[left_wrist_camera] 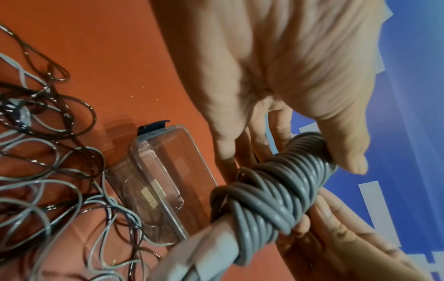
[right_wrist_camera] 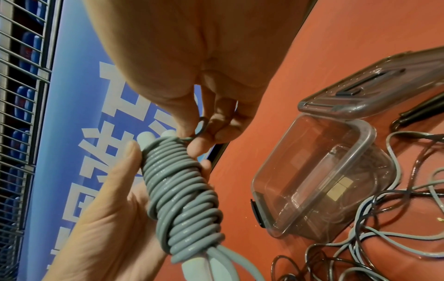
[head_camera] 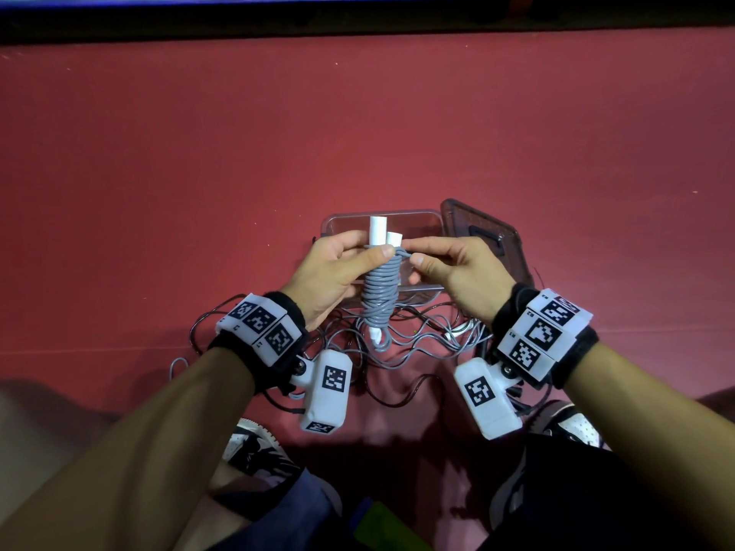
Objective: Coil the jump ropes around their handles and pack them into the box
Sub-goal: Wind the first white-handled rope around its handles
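Note:
My left hand (head_camera: 358, 264) grips a jump rope bundle: two white handles (head_camera: 380, 232) held together, with grey rope coiled (head_camera: 380, 292) tightly around them. My right hand (head_camera: 415, 256) pinches the rope's last small loop (right_wrist_camera: 203, 123) at the top of the coil (right_wrist_camera: 182, 190), beside the handle ends. The bundle is held upright in the air, just in front of the clear plastic box (head_camera: 421, 222), which stands open on the red floor. In the wrist views the box (right_wrist_camera: 360, 133) holds nothing.
The box's dark lid (head_camera: 489, 232) lies just right of it. Loose grey and black ropes (head_camera: 421, 340) lie tangled on the floor under my wrists, with a black handle (right_wrist_camera: 420, 112) near the lid. My shoes (head_camera: 254, 447) are close below. A blue banner (right_wrist_camera: 72, 133) borders the floor.

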`<move>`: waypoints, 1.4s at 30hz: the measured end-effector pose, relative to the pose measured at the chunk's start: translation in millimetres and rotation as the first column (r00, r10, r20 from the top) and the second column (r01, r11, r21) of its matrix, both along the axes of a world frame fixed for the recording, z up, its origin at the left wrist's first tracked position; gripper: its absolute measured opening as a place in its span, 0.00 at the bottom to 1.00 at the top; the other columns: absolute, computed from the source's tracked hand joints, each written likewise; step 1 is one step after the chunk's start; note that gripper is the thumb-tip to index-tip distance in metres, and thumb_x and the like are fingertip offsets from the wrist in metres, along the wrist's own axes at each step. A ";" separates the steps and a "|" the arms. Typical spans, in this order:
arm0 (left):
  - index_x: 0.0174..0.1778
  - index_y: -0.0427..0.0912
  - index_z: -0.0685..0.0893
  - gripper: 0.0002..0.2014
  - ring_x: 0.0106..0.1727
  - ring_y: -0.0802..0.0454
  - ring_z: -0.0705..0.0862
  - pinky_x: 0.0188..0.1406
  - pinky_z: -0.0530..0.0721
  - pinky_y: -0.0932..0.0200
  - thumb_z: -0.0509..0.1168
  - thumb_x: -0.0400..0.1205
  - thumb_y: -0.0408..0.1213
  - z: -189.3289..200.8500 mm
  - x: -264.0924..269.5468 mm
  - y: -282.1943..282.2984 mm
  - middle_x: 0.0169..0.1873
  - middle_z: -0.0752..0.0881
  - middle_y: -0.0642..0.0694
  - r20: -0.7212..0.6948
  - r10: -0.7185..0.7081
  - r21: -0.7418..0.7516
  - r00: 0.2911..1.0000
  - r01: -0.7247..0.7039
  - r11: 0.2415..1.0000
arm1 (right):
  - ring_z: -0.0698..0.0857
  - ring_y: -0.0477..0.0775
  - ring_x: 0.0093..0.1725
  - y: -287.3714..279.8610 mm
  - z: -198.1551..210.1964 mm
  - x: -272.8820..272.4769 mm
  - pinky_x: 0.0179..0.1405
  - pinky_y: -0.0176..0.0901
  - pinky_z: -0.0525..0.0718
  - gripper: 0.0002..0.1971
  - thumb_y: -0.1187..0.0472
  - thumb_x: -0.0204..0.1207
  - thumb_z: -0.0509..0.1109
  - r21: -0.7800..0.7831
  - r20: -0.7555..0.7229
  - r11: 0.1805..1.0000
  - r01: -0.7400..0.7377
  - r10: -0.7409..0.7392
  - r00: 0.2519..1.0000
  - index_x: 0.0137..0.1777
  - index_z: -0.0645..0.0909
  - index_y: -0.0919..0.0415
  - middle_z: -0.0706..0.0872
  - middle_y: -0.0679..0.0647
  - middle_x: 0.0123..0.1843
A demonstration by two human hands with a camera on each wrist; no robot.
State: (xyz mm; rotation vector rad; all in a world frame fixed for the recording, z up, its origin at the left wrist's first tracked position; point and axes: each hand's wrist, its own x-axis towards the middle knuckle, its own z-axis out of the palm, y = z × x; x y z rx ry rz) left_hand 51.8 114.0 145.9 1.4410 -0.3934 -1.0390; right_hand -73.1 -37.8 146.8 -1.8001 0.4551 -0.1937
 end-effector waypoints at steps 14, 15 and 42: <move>0.69 0.34 0.79 0.20 0.62 0.39 0.87 0.75 0.77 0.33 0.71 0.81 0.31 -9.9 2.7 0.6 0.64 0.88 0.33 0.028 -0.020 -0.039 0.999 0.021 0.999 | 0.86 0.44 0.35 -1.0 -0.6 2.2 0.49 0.45 0.87 0.11 0.69 0.85 0.66 -0.006 0.017 1.000 0.014 -0.014 1.000 0.52 0.87 0.54 0.89 0.41 0.38; 0.69 0.37 0.80 0.20 0.62 0.40 0.86 0.75 0.76 0.33 0.71 0.80 0.34 -9.9 2.6 1.1 0.64 0.88 0.35 0.027 -0.033 -0.042 0.999 0.034 0.999 | 0.86 0.44 0.35 -1.6 -1.2 2.4 0.49 0.46 0.87 0.11 0.69 0.85 0.66 0.014 0.026 1.000 0.014 -0.015 1.000 0.51 0.87 0.53 0.89 0.43 0.40; 0.63 0.43 0.82 0.18 0.62 0.44 0.88 0.71 0.82 0.36 0.70 0.77 0.37 -13.9 9.1 1.5 0.60 0.90 0.41 0.024 -0.063 -0.035 0.998 0.064 0.997 | 0.82 0.47 0.38 -4.7 -4.3 3.0 0.42 0.31 0.83 0.08 0.64 0.82 0.72 0.072 -0.013 0.992 0.107 -0.107 0.994 0.52 0.88 0.71 0.86 0.62 0.41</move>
